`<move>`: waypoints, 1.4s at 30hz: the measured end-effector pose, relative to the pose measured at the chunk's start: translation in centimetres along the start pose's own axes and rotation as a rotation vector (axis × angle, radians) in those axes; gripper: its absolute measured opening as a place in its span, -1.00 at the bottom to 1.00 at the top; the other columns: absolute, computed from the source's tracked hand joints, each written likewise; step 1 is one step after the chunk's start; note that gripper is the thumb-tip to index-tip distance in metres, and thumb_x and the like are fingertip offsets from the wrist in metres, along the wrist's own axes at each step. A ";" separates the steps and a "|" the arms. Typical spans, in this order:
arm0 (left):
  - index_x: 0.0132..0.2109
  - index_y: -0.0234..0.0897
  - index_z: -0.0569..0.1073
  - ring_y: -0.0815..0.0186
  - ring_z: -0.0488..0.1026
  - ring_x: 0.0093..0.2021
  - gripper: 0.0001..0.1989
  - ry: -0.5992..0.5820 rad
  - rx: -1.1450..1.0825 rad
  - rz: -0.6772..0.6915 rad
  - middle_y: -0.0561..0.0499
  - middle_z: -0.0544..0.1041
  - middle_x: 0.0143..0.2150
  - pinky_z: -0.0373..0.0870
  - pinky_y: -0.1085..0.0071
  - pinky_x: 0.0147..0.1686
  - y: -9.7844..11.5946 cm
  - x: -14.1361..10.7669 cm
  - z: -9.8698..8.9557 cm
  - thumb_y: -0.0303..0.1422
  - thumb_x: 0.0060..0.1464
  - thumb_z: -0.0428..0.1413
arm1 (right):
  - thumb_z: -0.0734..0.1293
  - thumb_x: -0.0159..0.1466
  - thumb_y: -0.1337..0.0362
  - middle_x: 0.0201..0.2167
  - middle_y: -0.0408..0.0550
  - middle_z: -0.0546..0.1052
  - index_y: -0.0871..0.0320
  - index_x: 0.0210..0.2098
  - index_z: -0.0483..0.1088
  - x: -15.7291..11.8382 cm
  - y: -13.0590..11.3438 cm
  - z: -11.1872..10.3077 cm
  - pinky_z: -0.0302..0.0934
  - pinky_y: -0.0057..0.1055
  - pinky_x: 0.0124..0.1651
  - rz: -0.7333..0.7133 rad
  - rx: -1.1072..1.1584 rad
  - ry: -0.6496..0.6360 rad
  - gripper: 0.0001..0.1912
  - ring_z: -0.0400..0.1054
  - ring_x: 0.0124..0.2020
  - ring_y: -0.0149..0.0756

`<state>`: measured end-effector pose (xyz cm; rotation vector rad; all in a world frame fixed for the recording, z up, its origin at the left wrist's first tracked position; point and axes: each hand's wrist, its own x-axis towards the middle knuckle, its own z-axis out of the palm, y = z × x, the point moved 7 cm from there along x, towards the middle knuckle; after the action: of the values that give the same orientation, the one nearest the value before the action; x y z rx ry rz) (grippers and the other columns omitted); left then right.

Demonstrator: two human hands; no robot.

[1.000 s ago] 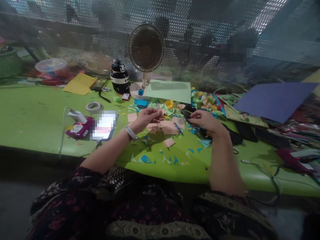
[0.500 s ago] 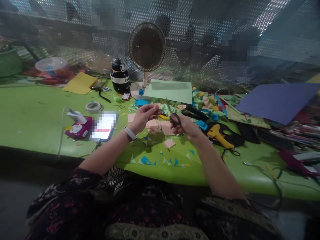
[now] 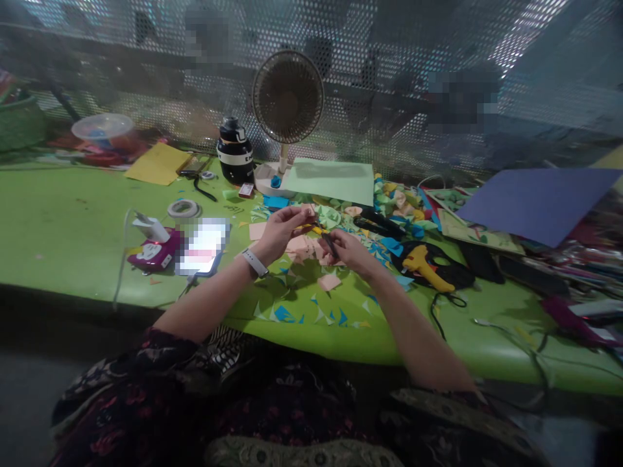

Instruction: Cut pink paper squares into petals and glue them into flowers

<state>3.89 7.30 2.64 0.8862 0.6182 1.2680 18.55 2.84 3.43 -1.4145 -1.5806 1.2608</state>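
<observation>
Between the fingertips of my left hand (image 3: 288, 227) is a small peach paper piece (image 3: 308, 211). My right hand (image 3: 348, 250) is closed on dark-handled scissors (image 3: 329, 244), whose blades point up and left toward the left fingertips. Below both hands, peach paper pieces (image 3: 302, 249) lie on the green table (image 3: 87, 227), and a single peach square (image 3: 329, 282) rests nearer the front edge. Blue and pale green paper scraps (image 3: 285, 313) are scattered in front of it.
A fan (image 3: 288, 97) and a dark bottle (image 3: 235, 152) stand behind. Left are a phone (image 3: 204, 246), a tape roll (image 3: 183, 208) and a purple device (image 3: 156, 251). Right of my right hand lie a yellow glue gun (image 3: 428, 269) and a black stapler-like tool (image 3: 379, 222).
My right hand has turned and shifted slightly left and down, and the scissors now tilt toward my left hand. The peach piece at my left fingertips shows more clearly.
</observation>
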 end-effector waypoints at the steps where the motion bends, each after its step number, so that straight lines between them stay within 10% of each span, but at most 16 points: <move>1: -0.37 -0.34 0.52 0.31 0.57 -0.22 -0.72 0.000 -0.005 -0.005 -0.03 0.61 -0.32 0.50 0.30 -0.08 -0.1 0.0 0.0 -0.26 -0.12 0.40 | 0.50 0.05 -0.08 -0.49 -0.19 0.43 0.13 -0.37 0.28 0.0 0.0 0.0 0.32 -0.48 -0.50 -0.003 0.003 0.000 -0.52 0.28 -0.57 -0.49; 42: -0.36 -0.34 0.48 0.29 0.59 -0.24 -0.64 0.029 -0.054 -0.010 0.00 0.59 -0.35 0.50 0.24 -0.06 -0.7 0.1 -0.5 -0.22 -0.19 0.43 | 0.43 -0.03 -0.28 -0.62 -0.15 0.45 0.10 -0.49 0.23 -0.3 -0.4 -0.1 0.00 -0.45 -0.59 -0.059 -0.138 0.073 -0.41 0.16 -0.66 -0.45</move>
<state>3.91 7.46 1.82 0.8208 0.6079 1.2843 18.58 2.61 3.89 -1.4697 -1.6744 1.0717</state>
